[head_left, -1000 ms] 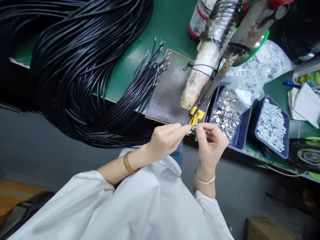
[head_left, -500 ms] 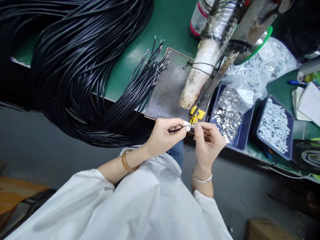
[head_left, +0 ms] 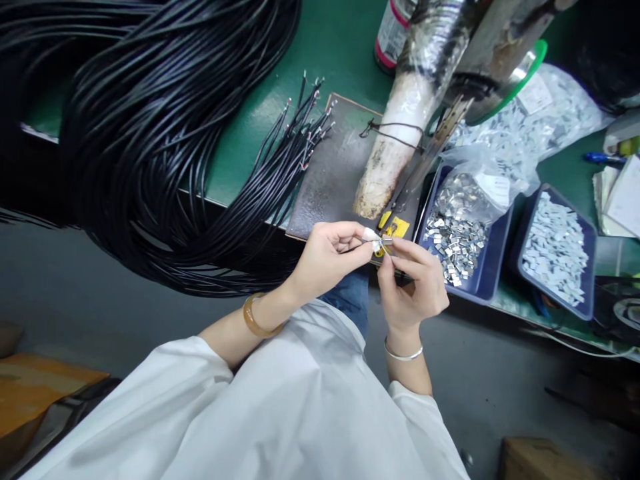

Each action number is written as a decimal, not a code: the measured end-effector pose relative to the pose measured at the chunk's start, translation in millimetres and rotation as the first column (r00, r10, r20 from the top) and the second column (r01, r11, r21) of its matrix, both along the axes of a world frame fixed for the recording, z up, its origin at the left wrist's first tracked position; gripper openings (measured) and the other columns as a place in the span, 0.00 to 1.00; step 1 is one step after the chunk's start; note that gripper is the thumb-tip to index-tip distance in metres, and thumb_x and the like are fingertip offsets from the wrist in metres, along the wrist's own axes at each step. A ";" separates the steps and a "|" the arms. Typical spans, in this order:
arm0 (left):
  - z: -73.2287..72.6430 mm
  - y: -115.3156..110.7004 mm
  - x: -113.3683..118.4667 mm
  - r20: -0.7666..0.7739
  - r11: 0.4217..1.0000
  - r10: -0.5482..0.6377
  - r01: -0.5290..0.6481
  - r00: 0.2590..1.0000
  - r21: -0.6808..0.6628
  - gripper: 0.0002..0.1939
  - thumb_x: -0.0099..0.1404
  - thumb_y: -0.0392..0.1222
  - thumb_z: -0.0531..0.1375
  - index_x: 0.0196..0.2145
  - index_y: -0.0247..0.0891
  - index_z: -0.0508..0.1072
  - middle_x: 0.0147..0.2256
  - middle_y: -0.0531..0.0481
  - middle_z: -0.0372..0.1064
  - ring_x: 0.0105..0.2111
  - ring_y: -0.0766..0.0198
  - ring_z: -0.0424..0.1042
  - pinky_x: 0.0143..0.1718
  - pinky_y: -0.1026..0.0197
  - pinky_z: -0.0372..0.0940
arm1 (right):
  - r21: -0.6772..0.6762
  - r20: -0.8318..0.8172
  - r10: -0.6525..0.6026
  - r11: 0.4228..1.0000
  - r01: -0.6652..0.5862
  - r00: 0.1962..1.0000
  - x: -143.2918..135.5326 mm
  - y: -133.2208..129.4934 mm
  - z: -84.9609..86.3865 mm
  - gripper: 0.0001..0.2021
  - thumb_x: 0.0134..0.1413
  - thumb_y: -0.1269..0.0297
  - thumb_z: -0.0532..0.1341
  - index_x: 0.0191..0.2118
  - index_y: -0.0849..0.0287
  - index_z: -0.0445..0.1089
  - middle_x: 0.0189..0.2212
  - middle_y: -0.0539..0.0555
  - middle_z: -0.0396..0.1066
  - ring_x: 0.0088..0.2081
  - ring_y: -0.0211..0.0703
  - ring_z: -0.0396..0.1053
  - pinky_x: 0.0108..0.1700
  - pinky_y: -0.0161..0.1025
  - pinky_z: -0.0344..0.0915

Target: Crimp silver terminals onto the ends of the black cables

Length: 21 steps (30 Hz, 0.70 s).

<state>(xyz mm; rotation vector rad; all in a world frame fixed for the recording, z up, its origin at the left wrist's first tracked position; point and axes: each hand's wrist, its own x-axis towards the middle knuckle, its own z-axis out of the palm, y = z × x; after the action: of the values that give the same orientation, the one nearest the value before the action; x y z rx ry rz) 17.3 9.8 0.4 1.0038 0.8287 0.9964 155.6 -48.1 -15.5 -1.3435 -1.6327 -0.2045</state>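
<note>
My left hand (head_left: 333, 259), with white covers on its fingertips, is closed in a pinch on the end of a black cable, most of which its fingers hide. At that end a small silvery metal piece (head_left: 387, 241) shows between my two hands. Thin pale wires (head_left: 385, 249) fan out just below it. My right hand (head_left: 416, 280) is closed, thumb and fingers pinching at these wires, with its index finger beside the metal piece. Right behind the fingertips is a yellow part (head_left: 396, 227) of the bench tool.
Bundled black cables (head_left: 165, 133) with stripped ends lie left on the green table (head_left: 345, 40). A dark plate (head_left: 330, 173) sits under a wrapped bar (head_left: 385, 157). To the right, one blue bin (head_left: 487, 273) holds metal clips, another bin (head_left: 593, 267) pale pieces.
Both hands have risen slightly. My right fingers have shifted down and away from the metal piece, and thin wires now show splayed between the hands. The view has moved a little.
</note>
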 end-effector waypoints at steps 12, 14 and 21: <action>0.1 3.1 0.3 -0.010 1.000 0.026 -0.026 1.000 0.000 0.04 0.55 0.37 0.66 0.28 0.33 0.77 0.22 0.54 0.70 0.22 0.72 0.66 0.25 0.69 0.63 | -0.056 -0.096 0.010 0.998 -0.015 0.995 -3.8 5.0 5.8 0.09 0.55 0.74 0.66 0.39 0.54 0.71 0.43 0.52 0.79 0.42 0.43 0.79 0.41 0.44 0.81; -0.6 3.2 -0.4 -0.007 1.000 0.011 -0.011 1.000 -0.003 0.05 0.55 0.38 0.66 0.29 0.33 0.78 0.23 0.53 0.71 0.23 0.72 0.66 0.25 0.69 0.63 | -0.049 -0.138 0.032 0.998 -0.039 0.990 -4.0 3.8 4.5 0.09 0.55 0.75 0.66 0.39 0.54 0.70 0.43 0.53 0.79 0.42 0.42 0.79 0.41 0.43 0.81; -0.9 2.3 -1.2 -0.037 0.999 -0.036 0.036 0.999 0.016 0.04 0.56 0.37 0.66 0.29 0.33 0.76 0.20 0.57 0.62 0.20 0.74 0.57 0.22 0.69 0.53 | -0.080 -0.147 0.033 0.996 -0.045 0.989 -5.1 3.3 5.8 0.07 0.57 0.72 0.65 0.38 0.54 0.69 0.41 0.52 0.79 0.41 0.43 0.79 0.41 0.43 0.80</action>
<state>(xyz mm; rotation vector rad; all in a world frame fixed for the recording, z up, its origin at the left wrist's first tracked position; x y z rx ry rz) 16.1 12.2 -0.5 1.0504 0.8311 0.9582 150.5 -44.8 -9.6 -1.3556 -1.5572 -0.0145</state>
